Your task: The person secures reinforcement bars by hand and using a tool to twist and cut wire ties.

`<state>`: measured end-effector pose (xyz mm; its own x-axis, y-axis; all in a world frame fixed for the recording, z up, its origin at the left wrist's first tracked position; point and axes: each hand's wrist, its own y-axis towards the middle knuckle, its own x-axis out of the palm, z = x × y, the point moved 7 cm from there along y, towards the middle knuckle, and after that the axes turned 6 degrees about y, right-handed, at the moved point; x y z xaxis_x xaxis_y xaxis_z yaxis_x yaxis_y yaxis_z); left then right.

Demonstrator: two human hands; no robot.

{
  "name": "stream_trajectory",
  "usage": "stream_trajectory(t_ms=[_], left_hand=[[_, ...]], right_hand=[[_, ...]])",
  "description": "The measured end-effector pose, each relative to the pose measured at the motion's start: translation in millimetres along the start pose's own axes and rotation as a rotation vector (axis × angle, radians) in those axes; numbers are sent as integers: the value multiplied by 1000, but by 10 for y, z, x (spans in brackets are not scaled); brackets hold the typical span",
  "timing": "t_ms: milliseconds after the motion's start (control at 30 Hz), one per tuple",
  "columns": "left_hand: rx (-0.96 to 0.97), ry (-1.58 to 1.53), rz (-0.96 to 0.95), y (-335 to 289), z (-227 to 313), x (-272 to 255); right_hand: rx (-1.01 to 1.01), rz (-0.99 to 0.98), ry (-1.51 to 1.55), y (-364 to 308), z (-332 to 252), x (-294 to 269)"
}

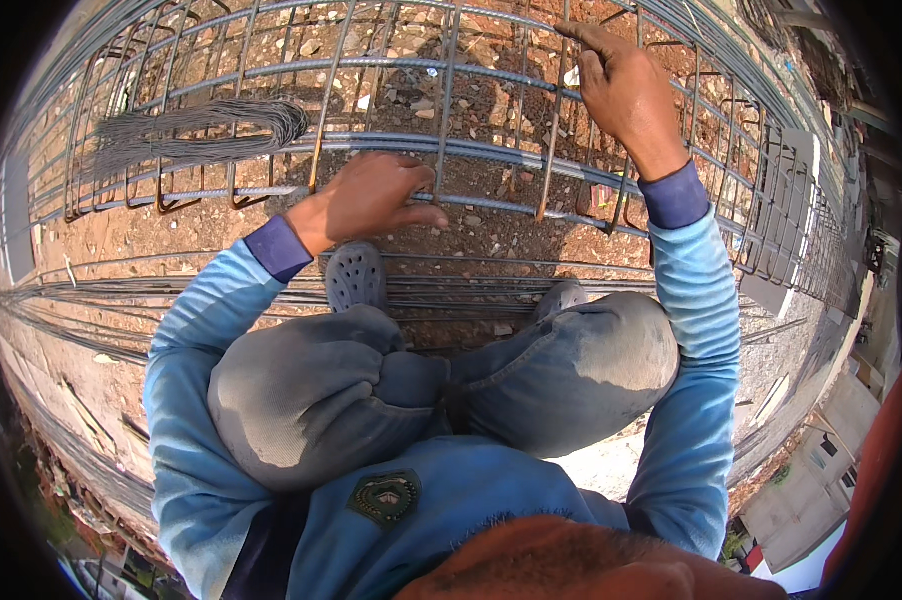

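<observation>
In front of me lies a long cage of ribbed steel bars (511, 150) crossed by thin, rust-tinged stirrups (328, 95). My left hand (376, 200) is over the near bars, palm down, its fingers loosely bent and the thumb apart; no object shows in it. Farther off to the right, my right hand (626, 90) reaches across the cage. Its index finger stretches to a far long bar beside a stirrup, with the thumb apart and the other fingers mostly hidden. A looped bundle of thin tie wire (211, 130) rests on the cage left of my left hand.
Loose straight rods (471, 290) run along the ground between the cage and my knees, by my grey clog (356, 275). Flat grey boards (779, 215) lie under the cage's right end. Rubble and reddish soil (401, 100) show through the bars.
</observation>
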<state>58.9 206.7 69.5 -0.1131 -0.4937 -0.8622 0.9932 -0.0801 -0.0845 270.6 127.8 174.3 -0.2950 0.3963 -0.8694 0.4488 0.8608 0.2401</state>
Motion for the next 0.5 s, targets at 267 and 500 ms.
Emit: stream_trajectory(t_ms=[267, 500], left_hand=[[-2, -122, -116, -17, -15, 145], [-48, -203, -50, -109, -97, 203]], right_hand=[[-52, 71, 67, 67, -74, 107], [142, -512, -31, -242, -369, 231]])
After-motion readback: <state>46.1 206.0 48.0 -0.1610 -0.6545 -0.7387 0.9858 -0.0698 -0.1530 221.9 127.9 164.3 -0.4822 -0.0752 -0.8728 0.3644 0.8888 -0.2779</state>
